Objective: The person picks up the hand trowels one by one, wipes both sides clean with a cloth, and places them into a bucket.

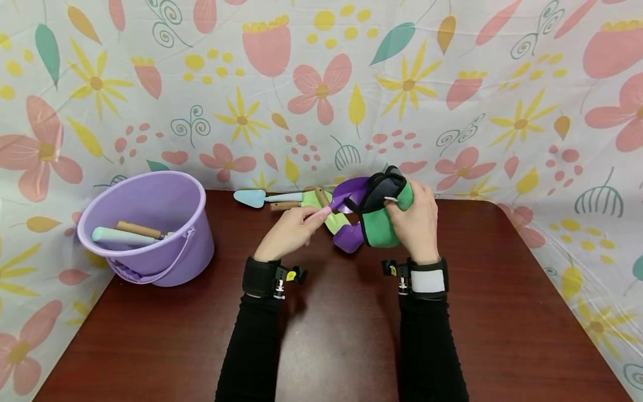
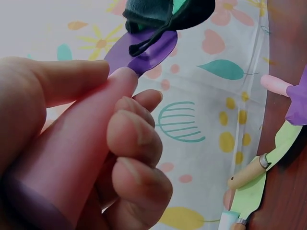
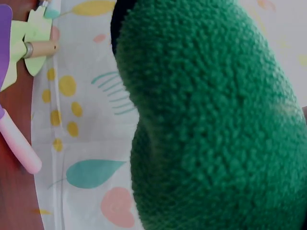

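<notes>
The left hand [image 1: 287, 233] grips a pink-handled purple trowel [image 1: 348, 191] above the table [image 1: 336, 329], its blade up at the black-edged green cloth [image 1: 379, 228] that the right hand [image 1: 418, 226] clasps; likely wiping, which next calls for a steady handle.

Green article [image 3: 211, 105] is faced in rough, nubbly cloth, purple scoop [image 2: 156, 56] finished glossy, worktop [image 1: 341, 335] surfaced in shiny wood-grain.

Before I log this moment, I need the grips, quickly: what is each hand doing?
Left hand: closed, holding a pink-handled purple tool by its handle.
Right hand: closed, holding a green fuzzy item with black trim.
</notes>
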`<state>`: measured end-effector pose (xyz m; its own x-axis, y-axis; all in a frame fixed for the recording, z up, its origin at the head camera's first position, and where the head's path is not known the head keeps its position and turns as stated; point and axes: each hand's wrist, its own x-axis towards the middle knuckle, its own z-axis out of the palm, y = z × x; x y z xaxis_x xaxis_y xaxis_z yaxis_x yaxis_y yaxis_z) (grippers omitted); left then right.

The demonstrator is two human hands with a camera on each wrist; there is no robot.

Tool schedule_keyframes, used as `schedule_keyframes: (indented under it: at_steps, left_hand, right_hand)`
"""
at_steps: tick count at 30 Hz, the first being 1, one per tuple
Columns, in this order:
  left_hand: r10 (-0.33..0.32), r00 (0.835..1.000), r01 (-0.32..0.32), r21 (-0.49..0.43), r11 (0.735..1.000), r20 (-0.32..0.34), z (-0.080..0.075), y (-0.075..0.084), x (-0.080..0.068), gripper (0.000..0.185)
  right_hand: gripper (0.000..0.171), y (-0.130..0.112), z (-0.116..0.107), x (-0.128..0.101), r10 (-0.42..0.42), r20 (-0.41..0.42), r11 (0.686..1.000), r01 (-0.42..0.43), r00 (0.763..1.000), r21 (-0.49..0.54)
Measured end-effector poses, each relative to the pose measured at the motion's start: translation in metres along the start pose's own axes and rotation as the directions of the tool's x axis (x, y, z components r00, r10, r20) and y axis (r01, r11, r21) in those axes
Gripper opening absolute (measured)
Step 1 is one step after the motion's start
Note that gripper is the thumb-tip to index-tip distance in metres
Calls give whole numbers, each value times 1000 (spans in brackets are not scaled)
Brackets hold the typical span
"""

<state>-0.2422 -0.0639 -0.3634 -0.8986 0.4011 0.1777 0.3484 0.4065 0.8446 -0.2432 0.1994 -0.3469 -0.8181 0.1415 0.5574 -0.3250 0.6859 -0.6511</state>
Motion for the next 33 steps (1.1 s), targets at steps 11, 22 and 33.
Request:
schedule_keyframes:
  at_steps: [11,22,33]
  left_hand:
    - [7,997,-10,-35,999,-80,-5,-1,0,41]
    - [34,991,-42,-62,997,-128,-2,1,1,34]
    - [39,996,-40,-11,999,-78,4,4,3,28]
  right_hand:
    - [43,-15,-9,-2,-52,48,998,50,998,28]
    - [46,-34,7,-7,-192,199,981,184,961,58]
    - [46,-45,17,-13,-255,260,967,246,931,68]
